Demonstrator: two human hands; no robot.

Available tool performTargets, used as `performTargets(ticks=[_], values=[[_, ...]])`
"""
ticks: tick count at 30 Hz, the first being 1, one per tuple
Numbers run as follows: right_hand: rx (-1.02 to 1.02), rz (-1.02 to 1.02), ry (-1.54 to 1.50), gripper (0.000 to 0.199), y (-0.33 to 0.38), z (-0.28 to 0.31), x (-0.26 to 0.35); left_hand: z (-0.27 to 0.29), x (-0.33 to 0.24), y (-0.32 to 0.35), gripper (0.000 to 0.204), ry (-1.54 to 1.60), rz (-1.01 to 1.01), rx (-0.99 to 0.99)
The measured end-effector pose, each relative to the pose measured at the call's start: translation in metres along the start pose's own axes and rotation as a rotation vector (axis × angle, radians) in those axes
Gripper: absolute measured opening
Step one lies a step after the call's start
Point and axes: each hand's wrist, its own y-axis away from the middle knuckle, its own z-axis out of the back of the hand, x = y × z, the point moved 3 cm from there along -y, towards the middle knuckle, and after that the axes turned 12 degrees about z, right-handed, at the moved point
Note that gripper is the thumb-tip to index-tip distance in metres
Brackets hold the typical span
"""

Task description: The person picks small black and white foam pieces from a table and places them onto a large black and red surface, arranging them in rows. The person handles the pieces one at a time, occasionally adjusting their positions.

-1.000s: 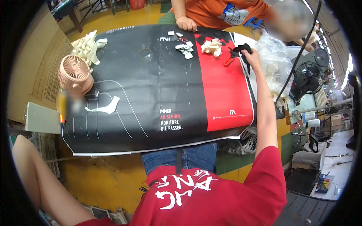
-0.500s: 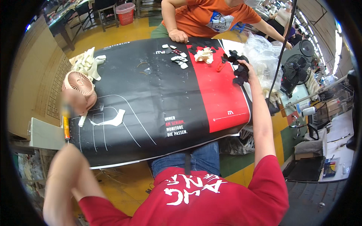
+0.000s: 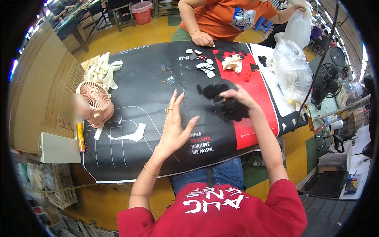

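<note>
A loose bunch of small black rounded pieces (image 3: pixel 215 93), apparently cut material, is in my right hand (image 3: pixel 241 98). The thumb and fingers close on it above the border of the table cover's black and red parts; the bunch is blurred. Over the middle of the black area, my left hand (image 3: pixel 175 128) is raised with its fingers spread and nothing in it. It is apart from the black pieces. Small white pieces (image 3: pixel 206 68) and a crumpled cream piece (image 3: pixel 232 63) lie beyond my right hand, beside a red-handled tool (image 3: pixel 250 74).
A pink fan (image 3: pixel 94 96) stands at the left, with cream scraps (image 3: pixel 103 71) behind and a yellow-orange tube (image 3: pixel 81 137) beside it. A white curved strip (image 3: pixel 136 133) lies nearby. Across the table, a person in orange (image 3: pixel 221 19) holds a clear plastic bag (image 3: pixel 298 29).
My right hand has brought the black pieces from the table's right side toward the middle. My left arm has swung in from the far left. The person opposite has lifted a plastic bag.
</note>
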Motion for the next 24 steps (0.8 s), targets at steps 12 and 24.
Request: performTargets(ticks=[12,24], values=[[0.081,0.297,0.210,0.041,-0.051,-0.009,-0.037,-0.028,0.024,-0.062,0.089,-0.233,-0.011,0.188],[-0.044,0.464,0.515,0.076,0.055,0.006,-0.050,-0.110,0.007,-0.097,0.024,0.119,0.310,0.061]])
